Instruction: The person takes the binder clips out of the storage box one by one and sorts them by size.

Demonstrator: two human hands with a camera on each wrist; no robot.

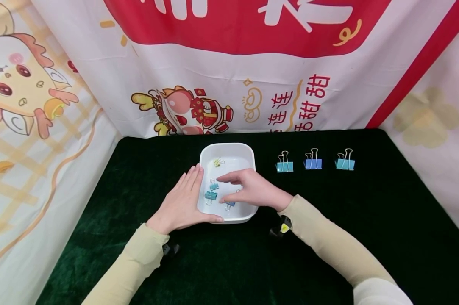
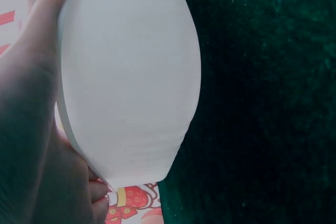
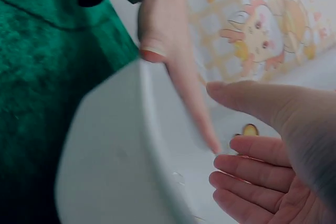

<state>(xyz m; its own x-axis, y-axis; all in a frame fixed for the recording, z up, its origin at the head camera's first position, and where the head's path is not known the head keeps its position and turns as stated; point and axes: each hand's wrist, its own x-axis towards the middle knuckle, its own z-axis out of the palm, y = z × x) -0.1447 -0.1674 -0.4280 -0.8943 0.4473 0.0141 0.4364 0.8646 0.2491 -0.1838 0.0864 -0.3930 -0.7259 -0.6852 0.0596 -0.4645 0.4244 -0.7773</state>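
Note:
A white plastic box (image 1: pixel 227 220) holds several small binder clips: a yellow-green clip (image 1: pixel 217 162) near its far end, two teal clips (image 1: pixel 211 195) towards the left, and a blue clip (image 1: pixel 230 204) partly under my right hand. My left hand (image 1: pixel 183 201) lies along the box's left side with straight fingers, its thumb at the near rim. Over the inside of the box hovers my right hand (image 1: pixel 252 188), thumb and fingers apart. In the right wrist view no clip shows between the right hand's fingers (image 3: pixel 252 179) and thumb.
To the right of the box, three larger binder clips stand in a row on the dark green cloth (image 1: pixel 313 254): a teal clip (image 1: pixel 284 166), a blue clip (image 1: pixel 313 164) and another teal clip (image 1: pixel 345 164). A printed curtain (image 1: pixel 214 63) hangs behind the table.

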